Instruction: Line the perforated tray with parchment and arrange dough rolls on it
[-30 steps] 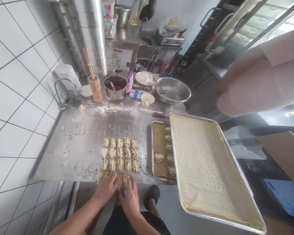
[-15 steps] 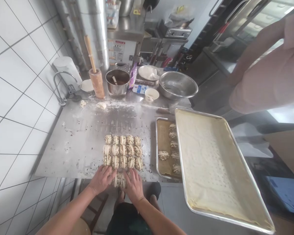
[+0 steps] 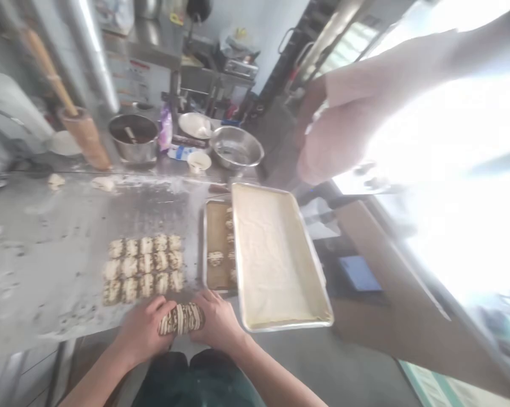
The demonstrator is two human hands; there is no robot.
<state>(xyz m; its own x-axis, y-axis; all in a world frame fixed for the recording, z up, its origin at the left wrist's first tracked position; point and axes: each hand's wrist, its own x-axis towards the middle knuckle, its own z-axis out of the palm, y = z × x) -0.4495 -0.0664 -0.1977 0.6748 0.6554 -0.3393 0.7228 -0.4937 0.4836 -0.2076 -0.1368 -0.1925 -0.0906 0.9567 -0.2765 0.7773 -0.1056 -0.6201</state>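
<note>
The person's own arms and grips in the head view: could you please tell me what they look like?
The left grip and right grip are ungloved human hands. The left arm and right arm taper towards the wrists, with no sleeve, watch or cable visible. Blur hides finer markings.

Left hand [image 3: 141, 330]: bare, like its fingers [image 3: 164, 309]
Right hand [image 3: 217, 321]: bare
Forearms [image 3: 272, 373]: the person's two, uncovered as far as they show
Clothing [image 3: 195, 387]: dark green-black cloth over the lap, its upper edge in two rounded curves, finer detail blurred
</note>
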